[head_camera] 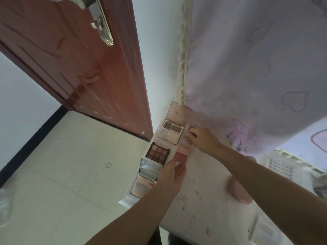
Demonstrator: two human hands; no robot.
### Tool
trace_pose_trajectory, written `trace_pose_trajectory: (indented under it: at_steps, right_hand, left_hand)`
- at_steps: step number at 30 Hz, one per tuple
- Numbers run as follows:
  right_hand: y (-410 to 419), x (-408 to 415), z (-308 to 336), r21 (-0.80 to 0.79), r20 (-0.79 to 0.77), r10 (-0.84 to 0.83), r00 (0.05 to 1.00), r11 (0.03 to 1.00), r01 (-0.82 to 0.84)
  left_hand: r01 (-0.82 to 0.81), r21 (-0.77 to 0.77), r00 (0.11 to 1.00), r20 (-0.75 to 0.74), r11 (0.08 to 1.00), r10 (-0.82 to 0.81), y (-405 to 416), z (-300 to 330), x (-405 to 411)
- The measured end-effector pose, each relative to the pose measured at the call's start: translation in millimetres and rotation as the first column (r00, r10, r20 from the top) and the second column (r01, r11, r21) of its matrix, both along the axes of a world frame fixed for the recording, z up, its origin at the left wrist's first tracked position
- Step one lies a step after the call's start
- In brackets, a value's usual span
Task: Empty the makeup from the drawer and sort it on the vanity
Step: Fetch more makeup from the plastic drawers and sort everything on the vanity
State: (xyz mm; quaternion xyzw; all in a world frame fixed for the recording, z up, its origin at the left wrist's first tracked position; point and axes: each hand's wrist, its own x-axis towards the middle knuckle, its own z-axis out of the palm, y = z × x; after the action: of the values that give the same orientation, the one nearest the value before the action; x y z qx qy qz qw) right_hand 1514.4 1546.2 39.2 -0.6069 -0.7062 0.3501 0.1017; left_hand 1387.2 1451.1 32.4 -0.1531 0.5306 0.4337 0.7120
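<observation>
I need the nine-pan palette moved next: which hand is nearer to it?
Left. The left hand sits just beside the nine-pan palette, at its near right corner. The right hand is farther off to the right, beyond the blush palette.

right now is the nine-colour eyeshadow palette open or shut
Open. The nine-colour palette on the vanity shows all its brown and tan pans, and its mirrored lid lies flat toward the person, partly under the left hand.

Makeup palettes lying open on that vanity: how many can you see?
4. A four-pan one farthest, a nine-pan brown one nearer, a mirrored pale one nearest, and a pink-and-red strip between both hands. Others may be hidden.
</observation>
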Motion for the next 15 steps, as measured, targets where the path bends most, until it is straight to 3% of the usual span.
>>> trace_pose_trajectory:
  at_steps: [6, 9, 12, 15]
  right_hand:
    - [-14.8, 28.1, 10.1, 0.046, 0.088, -0.068, 0.994, 0.997, 0.065]
    - [-34.3, 76.5, 14.3, -0.004, 0.316, -0.001, 0.949, 1.000, 0.002]
    - [-57.8, 123.6, 15.9, -0.075, 0.553, 0.068, 0.831, 0.997, -0.032]
    - [-75.5, 146.8, 9.9, -0.099, 0.639, 0.085, 0.765, 0.995, -0.027]
  left_hand:
    - [0.132, 0.019, 0.984, -0.125, 0.991, -0.129, -5.4, -7.4, 7.0]
    - [0.183, -0.026, 0.975, -0.124, 0.983, -0.185, -12.0, -2.9, 29.4]
    - [0.250, -0.022, 0.964, -0.091, 0.968, -0.251, -14.7, 5.3, 62.9]
    - [0.326, 0.013, 0.941, -0.099, 0.945, -0.323, -16.7, 9.7, 92.1]
